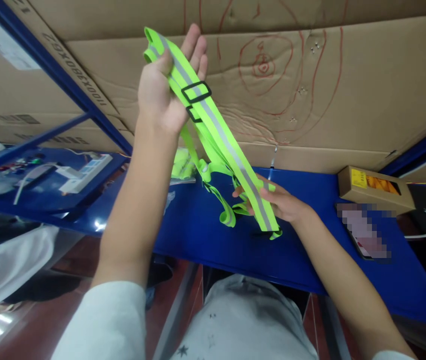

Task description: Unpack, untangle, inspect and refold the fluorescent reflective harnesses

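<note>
A neon-yellow reflective strap with a grey stripe runs slanting between my hands above the blue table. My left hand is raised, its thumb pressing the strap's folded upper end against the palm while the other fingers stretch out. Just below that palm sit black slide buckles. My right hand holds the lower end of the band, with the fingers partly hidden behind it. More loops of the same strap dangle between the hands, close to the tabletop.
Behind the blue table stands a cardboard panel with red rings drawn on it. A phone and a small cardboard box lie at the right. A bag of yellow straps is at the back; a power strip lies left.
</note>
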Demonstrator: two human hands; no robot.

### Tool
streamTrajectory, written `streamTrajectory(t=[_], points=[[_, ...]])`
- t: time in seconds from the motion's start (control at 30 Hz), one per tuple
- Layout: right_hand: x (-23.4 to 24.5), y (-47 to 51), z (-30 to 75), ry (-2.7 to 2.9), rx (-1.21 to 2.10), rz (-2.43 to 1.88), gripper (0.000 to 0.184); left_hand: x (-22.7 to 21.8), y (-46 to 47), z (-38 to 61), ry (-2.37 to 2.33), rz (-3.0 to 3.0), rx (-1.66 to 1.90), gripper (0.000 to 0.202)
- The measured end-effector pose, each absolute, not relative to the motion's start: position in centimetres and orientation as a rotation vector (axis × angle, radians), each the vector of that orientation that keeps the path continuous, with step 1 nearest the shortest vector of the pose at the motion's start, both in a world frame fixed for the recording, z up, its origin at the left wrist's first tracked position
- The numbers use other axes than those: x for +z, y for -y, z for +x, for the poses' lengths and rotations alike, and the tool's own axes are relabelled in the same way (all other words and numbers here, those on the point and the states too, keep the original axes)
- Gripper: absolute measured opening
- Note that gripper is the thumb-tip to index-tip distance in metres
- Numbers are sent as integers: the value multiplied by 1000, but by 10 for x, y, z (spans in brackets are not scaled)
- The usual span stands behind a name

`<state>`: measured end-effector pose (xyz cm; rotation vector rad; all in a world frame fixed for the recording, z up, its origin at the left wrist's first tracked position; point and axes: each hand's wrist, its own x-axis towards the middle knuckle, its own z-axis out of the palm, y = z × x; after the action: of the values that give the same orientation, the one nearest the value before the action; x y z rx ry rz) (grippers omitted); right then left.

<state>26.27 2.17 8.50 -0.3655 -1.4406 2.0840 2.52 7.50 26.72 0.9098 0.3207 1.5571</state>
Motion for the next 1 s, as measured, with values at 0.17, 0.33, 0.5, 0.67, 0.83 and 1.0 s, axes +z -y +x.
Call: streamTrajectory(t=[0.17, 0.33, 0.5, 0.67, 0.83, 1.0], points=[[66, -10, 276, 1233, 1879, -649, 62, 249, -70, 18, -475, 1182, 1547, 66], [48, -2, 286, 1276, 1850, -713, 56, 236, -53, 33, -642, 1421, 1912, 47], [33, 0, 285, 1322, 1793, -930, 47, 232, -48, 47, -721, 1358, 2064, 61], [29, -2, 283, 1561, 1340, -1002, 43, 218, -42, 44, -553, 1403, 1913, 56], [23, -1, 284, 1953, 938, -851, 26, 213, -33, 40, -467, 1222, 1827, 57], [20, -4, 290, 2007, 695, -1018, 25, 215, -34, 40, -254, 1095, 1665, 53]])
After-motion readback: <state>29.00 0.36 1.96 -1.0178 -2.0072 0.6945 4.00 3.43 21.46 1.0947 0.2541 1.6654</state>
